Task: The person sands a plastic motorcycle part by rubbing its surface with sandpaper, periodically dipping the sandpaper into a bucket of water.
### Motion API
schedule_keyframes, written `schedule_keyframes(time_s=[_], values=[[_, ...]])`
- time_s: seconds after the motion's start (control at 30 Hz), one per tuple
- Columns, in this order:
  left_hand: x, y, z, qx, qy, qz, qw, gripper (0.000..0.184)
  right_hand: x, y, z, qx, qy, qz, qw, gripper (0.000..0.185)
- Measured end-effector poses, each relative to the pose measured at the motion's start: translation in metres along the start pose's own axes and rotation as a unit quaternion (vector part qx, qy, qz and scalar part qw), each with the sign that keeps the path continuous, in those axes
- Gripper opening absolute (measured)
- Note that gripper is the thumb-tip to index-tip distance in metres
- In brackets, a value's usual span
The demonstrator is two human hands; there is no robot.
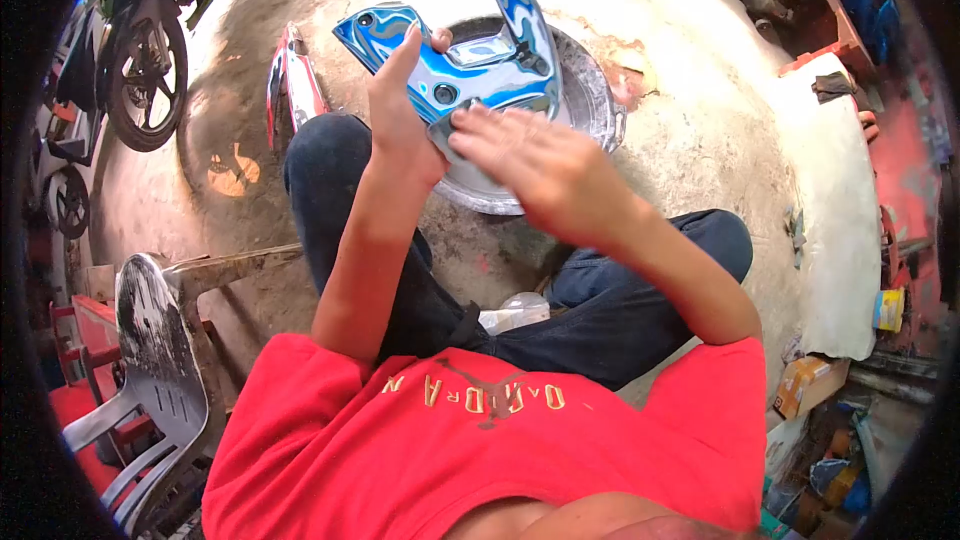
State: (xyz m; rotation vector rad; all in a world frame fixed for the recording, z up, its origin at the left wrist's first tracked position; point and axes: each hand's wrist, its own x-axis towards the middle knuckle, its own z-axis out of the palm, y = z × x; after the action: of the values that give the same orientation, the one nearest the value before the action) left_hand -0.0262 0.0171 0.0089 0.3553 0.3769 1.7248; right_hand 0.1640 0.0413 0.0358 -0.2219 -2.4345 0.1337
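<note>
A glossy blue, white and silver motorcycle body panel (480,80) with black round fittings is raised over a round grey basin (590,80). My left hand (400,115) grips the panel at its left side, the thumb lying along its face. My right hand (530,155) is at the panel's lower edge, its fingers pressed together and slightly blurred. A small grey patch shows by those fingertips; I cannot make out what it is.
A red and white panel (297,80) leans left of the basin. Motorcycles (145,70) stand at upper left, a worn chair (165,350) at lower left. A clear plastic container (525,308) lies between my legs. On the right are a pale slab (835,210) and a cardboard box (808,385).
</note>
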Motion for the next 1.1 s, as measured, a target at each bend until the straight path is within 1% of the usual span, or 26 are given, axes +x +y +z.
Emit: schedule_keyframes(time_s=[0.07, 0.13, 0.2, 0.23, 0.27, 0.3, 0.33, 0.4, 0.43, 0.47, 0.53, 0.57, 0.6, 0.67, 0.7, 0.77, 0.8, 0.83, 0.87, 0.9, 0.93, 0.97, 1.0, 1.03, 1.07, 1.1], values=[[-0.002, -0.003, 0.009, -0.002, 0.023, 0.022, 0.999, 0.016, 0.002, 0.029, -0.005, -0.023, 0.029, 0.012, 0.999, 0.032], [-0.005, -0.004, 0.013, -0.006, 0.029, 0.025, 0.999, 0.016, 0.0, 0.052, -0.013, -0.009, 0.029, 0.193, 0.981, 0.037], [-0.006, -0.003, 0.017, 0.009, 0.039, 0.023, 0.999, 0.016, -0.006, 0.044, -0.002, -0.023, 0.028, 0.103, 0.994, 0.042], [-0.004, -0.001, 0.016, 0.002, 0.02, 0.016, 1.0, 0.016, -0.003, 0.022, 0.003, -0.008, 0.017, 0.063, 0.998, 0.044], [-0.006, -0.001, 0.011, -0.004, 0.006, 0.007, 1.0, 0.015, -0.004, 0.0, 0.004, 0.003, -0.024, 0.034, 0.999, 0.045], [-0.006, 0.001, 0.008, -0.007, -0.008, -0.005, 1.0, 0.015, 0.001, 0.001, 0.001, 0.004, -0.019, 0.014, 1.0, 0.044], [-0.006, 0.0, 0.008, -0.002, -0.003, 0.008, 1.0, 0.015, 0.003, 0.004, -0.002, 0.005, -0.014, -0.003, 1.0, 0.043], [-0.006, -0.005, 0.013, 0.0, 0.009, 0.032, 0.999, 0.015, 0.002, 0.041, -0.006, -0.08, 0.009, 0.098, 0.992, 0.042], [-0.007, -0.005, 0.016, 0.011, 0.015, 0.034, 0.999, 0.015, 0.003, 0.051, -0.013, -0.051, -0.02, 0.201, 0.978, 0.042], [-0.009, -0.007, 0.016, 0.01, 0.024, 0.036, 0.999, 0.014, -0.002, 0.057, -0.012, -0.079, -0.009, 0.181, 0.98, 0.044], [-0.005, -0.009, 0.019, 0.007, 0.035, 0.049, 0.998, 0.014, -0.004, 0.031, 0.0, -0.081, -0.006, 0.08, 0.993, 0.044], [0.001, -0.011, 0.006, 0.002, 0.004, 0.062, 0.998, 0.015, -0.003, 0.01, 0.006, -0.044, -0.015, 0.044, 0.998, 0.043], [0.001, -0.011, 0.008, 0.001, 0.01, 0.067, 0.998, 0.016, 0.004, -0.007, 0.002, -0.037, -0.026, -0.003, 0.999, 0.042], [-0.003, -0.017, 0.019, 0.0, 0.024, 0.074, 0.997, 0.019, 0.004, 0.017, 0.0, -0.054, 0.008, 0.017, 0.998, 0.041], [-0.007, -0.02, 0.032, 0.014, 0.053, 0.083, 0.995, 0.021, 0.004, 0.039, -0.004, -0.087, 0.011, 0.073, 0.993, 0.04], [-0.007, -0.029, 0.033, 0.013, 0.049, 0.087, 0.995, 0.02, 0.008, 0.057, -0.012, -0.048, -0.038, 0.217, 0.974, 0.041], [-0.008, -0.034, 0.033, 0.014, 0.047, 0.086, 0.995, 0.019, 0.007, 0.059, -0.015, -0.028, -0.06, 0.291, 0.954, 0.042], [-0.005, -0.042, 0.032, 0.022, 0.047, 0.115, 0.992, 0.023, 0.006, 0.047, -0.008, -0.028, -0.014, 0.22, 0.975, 0.043], [-0.004, -0.045, 0.029, 0.033, 0.05, 0.118, 0.991, 0.023, 0.005, 0.027, 0.002, -0.025, 0.03, 0.145, 0.989, 0.044], [-0.005, -0.046, 0.025, 0.048, 0.055, 0.118, 0.99, 0.024, 0.005, 0.01, 0.003, -0.076, 0.011, 0.08, 0.994, 0.046], [-0.005, -0.046, 0.02, 0.064, 0.06, 0.118, 0.989, 0.024, 0.011, -0.002, -0.003, -0.042, 0.013, 0.058, 0.997, 0.046], [-0.002, -0.047, 0.015, 0.002, -0.001, 0.091, 0.996, 0.022, 0.011, 0.011, -0.005, -0.044, 0.008, 0.07, 0.997, 0.045], [-0.001, -0.052, 0.032, 0.018, 0.052, 0.122, 0.991, 0.02, 0.009, 0.031, -0.01, -0.047, 0.003, 0.082, 0.995, 0.044], [-0.002, -0.055, 0.037, 0.026, 0.061, 0.125, 0.99, 0.02, 0.007, 0.05, -0.015, -0.057, -0.046, 0.185, 0.98, 0.041], [-0.002, -0.057, 0.04, 0.033, 0.067, 0.128, 0.989, 0.019, 0.005, 0.07, -0.018, 0.0, -0.065, 0.274, 0.959, 0.041], [-0.002, -0.06, 0.038, 0.029, 0.062, 0.125, 0.99, 0.019, 0.004, 0.065, -0.019, -0.026, -0.07, 0.262, 0.962, 0.042]])
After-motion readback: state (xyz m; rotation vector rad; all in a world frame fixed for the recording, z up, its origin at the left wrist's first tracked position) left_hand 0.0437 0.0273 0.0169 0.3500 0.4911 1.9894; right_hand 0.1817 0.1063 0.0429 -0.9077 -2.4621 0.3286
